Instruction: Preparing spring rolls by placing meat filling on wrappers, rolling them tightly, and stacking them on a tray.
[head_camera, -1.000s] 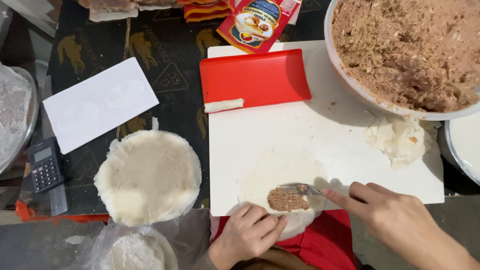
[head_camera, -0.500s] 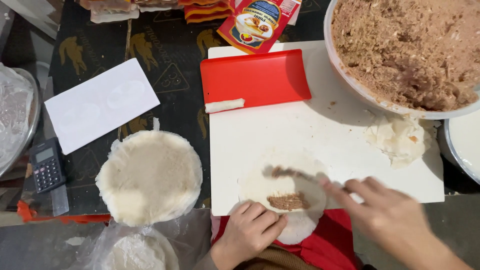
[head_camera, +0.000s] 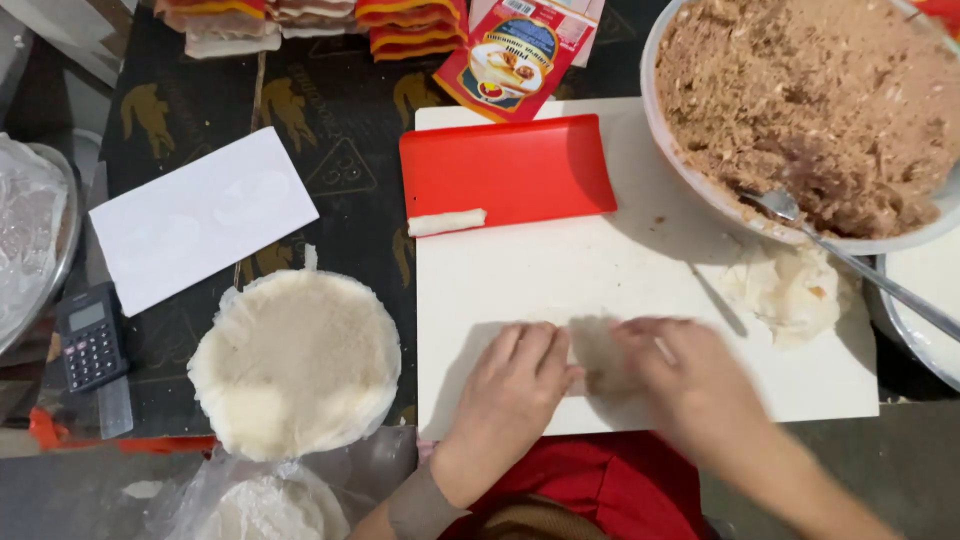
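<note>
Hands first: we've got both down flat on the white cutting board (head_camera: 640, 270) near its front edge, the left hand (head_camera: 520, 375) and the right hand (head_camera: 680, 385) side by side with fingers loosely curled over the thin wrapper (head_camera: 598, 352) and its bit of brown filling. Neither hand is clenched; they press and fold rather than pinch. The right one is blurred, so its exact finger positions we can't tell.

Our take on doing this fold well: keep fingertips level so the roll comes out even, tuck snugly over the filling, and go easy on pressure since that skin looks tear-prone.

Finished roll (head_camera: 446, 222) sits on the red tray (head_camera: 505, 170) at the board's back-left corner. Spoon (head_camera: 840, 255) rests in the big bowl of filling (head_camera: 810, 100), stack of wrappers (head_camera: 295, 360) off the board's left edge.
</note>
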